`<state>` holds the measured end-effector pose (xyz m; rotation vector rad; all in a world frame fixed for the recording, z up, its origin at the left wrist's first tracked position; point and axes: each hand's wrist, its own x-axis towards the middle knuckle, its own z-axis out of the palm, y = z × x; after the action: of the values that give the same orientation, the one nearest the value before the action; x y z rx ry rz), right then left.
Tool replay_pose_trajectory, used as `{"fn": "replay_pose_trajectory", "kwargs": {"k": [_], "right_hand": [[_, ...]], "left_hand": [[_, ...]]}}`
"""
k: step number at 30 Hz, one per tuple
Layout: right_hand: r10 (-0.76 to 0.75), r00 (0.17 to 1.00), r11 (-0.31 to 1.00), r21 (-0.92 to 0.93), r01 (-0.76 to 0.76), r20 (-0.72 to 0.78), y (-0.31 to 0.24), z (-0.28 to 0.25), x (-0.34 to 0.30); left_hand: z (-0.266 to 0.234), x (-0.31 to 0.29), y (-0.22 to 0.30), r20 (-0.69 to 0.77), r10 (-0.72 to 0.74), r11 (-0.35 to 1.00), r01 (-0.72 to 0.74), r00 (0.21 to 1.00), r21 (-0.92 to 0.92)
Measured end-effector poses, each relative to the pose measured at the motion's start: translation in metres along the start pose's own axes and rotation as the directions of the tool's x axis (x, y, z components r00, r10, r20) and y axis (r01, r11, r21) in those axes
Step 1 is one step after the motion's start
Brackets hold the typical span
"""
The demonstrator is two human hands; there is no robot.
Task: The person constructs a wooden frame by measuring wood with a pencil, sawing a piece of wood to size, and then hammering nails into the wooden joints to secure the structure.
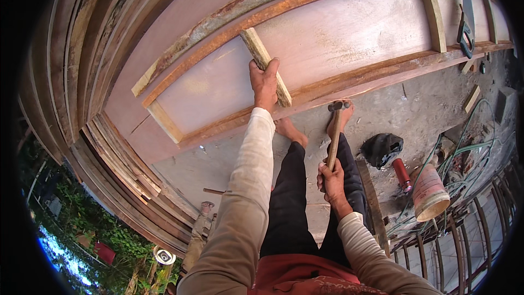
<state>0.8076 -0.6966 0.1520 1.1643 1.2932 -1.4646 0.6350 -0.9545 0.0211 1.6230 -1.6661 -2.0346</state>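
My left hand [264, 84] grips a short wooden batten [256, 45], which lies across the two long rails of a wooden frame on a pale plywood sheet [349, 27]. The batten's near end overlaps the near rail [316, 87]. In my right hand [333, 184] is a hammer [334, 136], held by its wooden handle with the head up, near my right foot. The hammer head is apart from the batten. Similar crosspieces sit between the rails: one [165, 122] at the left end, another [433, 19] toward the right.
A handsaw [466, 30] rests over the frame at the far right. Stacked planks [103, 38] curve along the left. On the concrete floor at right are a black bag [382, 149], a red cylinder [402, 175], a bucket [430, 194] and a tangled green hose [464, 150].
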Motion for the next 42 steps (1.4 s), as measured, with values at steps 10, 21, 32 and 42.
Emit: {"fn": "replay_pose_trajectory", "kwargs": {"k": [10,21,32,42], "right_hand": [[0.002,1.0,0.999,0.037,-0.002,0.01,-0.006,-0.003,0.004],[-0.184,0.977,0.824,-0.526,0.212,0.106,-0.023,-0.03,-0.016],[-0.454,0.677,0.227,-0.66,0.716,0.579,-0.034,-0.028,0.01],[-0.503,0.584,0.079,-0.639,0.765,0.637,-0.023,-0.017,0.058]], "left_hand": [[-0.001,0.008,-0.006,-0.009,-0.002,1.0,0.002,1.0,-0.015],[0.006,0.008,-0.005,-0.054,0.038,0.999,-0.037,0.998,0.019],[-0.003,0.016,-0.011,-0.003,0.131,0.982,-0.129,0.991,0.137],[-0.004,0.021,-0.021,-0.025,0.174,0.962,-0.165,0.984,0.218]]}}
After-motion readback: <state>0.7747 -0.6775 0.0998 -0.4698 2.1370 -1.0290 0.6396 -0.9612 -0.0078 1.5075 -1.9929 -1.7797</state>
